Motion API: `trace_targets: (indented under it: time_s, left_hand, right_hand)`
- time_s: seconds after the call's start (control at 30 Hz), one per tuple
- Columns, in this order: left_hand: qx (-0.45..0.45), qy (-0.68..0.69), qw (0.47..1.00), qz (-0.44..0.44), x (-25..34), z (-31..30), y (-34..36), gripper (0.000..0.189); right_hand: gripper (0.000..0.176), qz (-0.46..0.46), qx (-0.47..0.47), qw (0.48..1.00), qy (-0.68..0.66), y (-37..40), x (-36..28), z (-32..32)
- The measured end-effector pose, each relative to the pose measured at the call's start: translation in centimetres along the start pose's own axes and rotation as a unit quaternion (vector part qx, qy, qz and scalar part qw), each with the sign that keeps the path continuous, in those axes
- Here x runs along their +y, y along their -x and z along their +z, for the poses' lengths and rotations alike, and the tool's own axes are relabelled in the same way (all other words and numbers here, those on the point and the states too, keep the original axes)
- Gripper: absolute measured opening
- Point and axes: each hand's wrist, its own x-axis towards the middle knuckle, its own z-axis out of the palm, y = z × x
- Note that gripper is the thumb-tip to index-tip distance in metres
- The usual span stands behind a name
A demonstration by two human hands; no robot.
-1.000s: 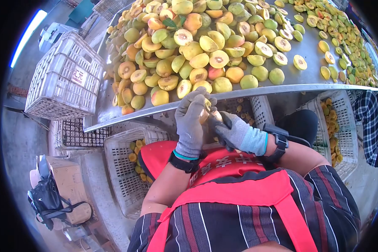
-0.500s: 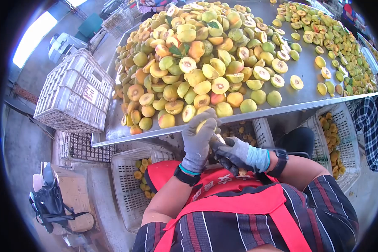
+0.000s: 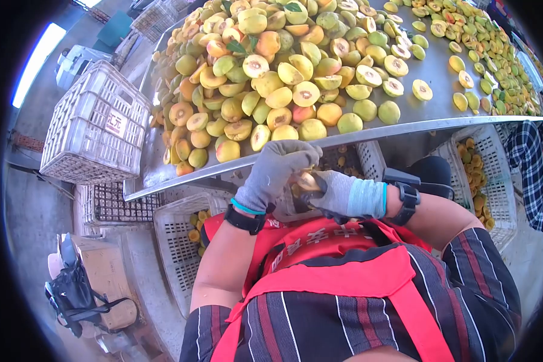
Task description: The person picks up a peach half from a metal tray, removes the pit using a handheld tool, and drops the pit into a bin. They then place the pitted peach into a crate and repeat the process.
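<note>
Both my hands wear grey gloves and meet just past the near edge of the metal table. The fingers of my left hand (image 3: pixel 277 169) curl around a yellow peach piece (image 3: pixel 308 181). My right hand (image 3: pixel 347 194) is closed against the other side of that peach; its dark-coated fingers hide whatever else lies in its grip. Beyond them a large heap of yellow-green peaches (image 3: pixel 277 96), many halved with the brown pit side showing, covers the metal table (image 3: pixel 413 111).
A white plastic crate (image 3: pixel 93 127) stands at the table's left end. Below the table are a crate (image 3: pixel 175 259) at my left and another crate (image 3: pixel 501 181) at my right, both with peach pieces. A second peach heap (image 3: pixel 470 48) lies far right. Another person's checked sleeve (image 3: pixel 525 169) shows at right.
My hands have come closer together around the peach, and the left one has turned so its back shows more. The view has shifted slightly, so the table sits higher.
</note>
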Motion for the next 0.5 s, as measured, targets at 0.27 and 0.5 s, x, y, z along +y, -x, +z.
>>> trace_targets:
  time_s: [0.27,0.5]
  left_hand:
    - [0.023,0.276,0.952,0.129,-2.3,2.2,-0.1,0.029]
    - [0.121,0.453,0.865,0.178,-2.4,1.1,-1.1,0.029]
  right_hand:
    - [0.02,0.017,-0.163,0.884,-0.438,-0.3,2.4,-0.3]
    - [0.02,-0.075,-0.198,0.826,-0.523,-0.5,3.0,0.1]
